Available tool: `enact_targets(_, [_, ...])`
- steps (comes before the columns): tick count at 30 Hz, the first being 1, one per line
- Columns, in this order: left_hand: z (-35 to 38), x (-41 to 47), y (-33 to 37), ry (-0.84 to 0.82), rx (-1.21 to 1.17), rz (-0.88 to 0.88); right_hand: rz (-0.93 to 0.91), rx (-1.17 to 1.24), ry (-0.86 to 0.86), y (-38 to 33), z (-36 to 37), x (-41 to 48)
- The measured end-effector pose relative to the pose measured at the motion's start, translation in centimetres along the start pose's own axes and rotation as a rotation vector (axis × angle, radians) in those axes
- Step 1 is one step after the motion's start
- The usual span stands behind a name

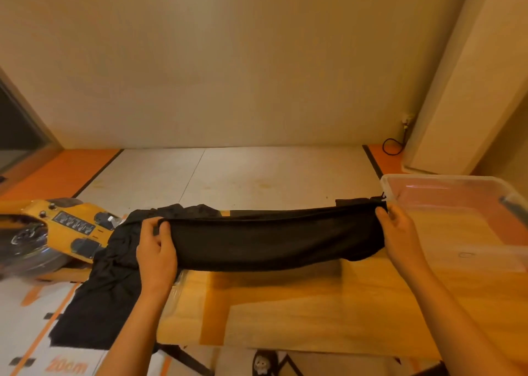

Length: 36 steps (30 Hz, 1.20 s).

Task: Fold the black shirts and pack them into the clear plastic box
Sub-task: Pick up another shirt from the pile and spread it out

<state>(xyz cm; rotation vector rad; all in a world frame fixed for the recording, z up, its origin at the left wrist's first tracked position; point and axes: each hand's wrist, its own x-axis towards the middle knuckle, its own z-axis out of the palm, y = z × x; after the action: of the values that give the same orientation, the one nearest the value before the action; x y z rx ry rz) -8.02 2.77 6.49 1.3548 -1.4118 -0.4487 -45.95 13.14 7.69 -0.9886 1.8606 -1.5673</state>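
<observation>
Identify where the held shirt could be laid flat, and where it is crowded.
Free: the wooden tabletop under the held shirt, between the black shirt pile and the clear plastic box. Crowded: the left, with the pile beside the yellow machine.

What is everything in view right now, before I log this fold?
held shirt: one, black, stretched between both hands above the table
shirt pile: count unclear, black, crumpled at the table's left end
plastic box: one, clear, at the table's right end
table: one, light wood, under the hands
machine: one, yellow, left of the pile
cable: one, black, far floor by the wall
left hand: one, grips the shirt's left end
right hand: one, grips the shirt's right end
</observation>
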Motion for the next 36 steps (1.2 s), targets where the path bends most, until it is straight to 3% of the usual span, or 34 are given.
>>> enact_targets(12, [-3.3, -8.4, -4.7, -0.084, 0.082, -0.198, 0.255, -0.11, -0.023, 7.2, -1.1, -7.8])
enact_targets(19, [-3.9, -8.6, -6.1, -0.292, 0.108, -0.236, 0.348, -0.081, -0.06, 7.2, -1.9, -7.9])
enact_targets(28, [-5.9, -9.3, -7.6, -0.527, 0.106, -0.312, 0.504, -0.045, -0.292, 7.2, -4.4, -9.7])
enact_targets(36, [-5.3, -8.4, -7.8, -0.522, 0.099, -0.303, 0.576, 0.002, -0.386, 6.9, -4.1, -9.3])
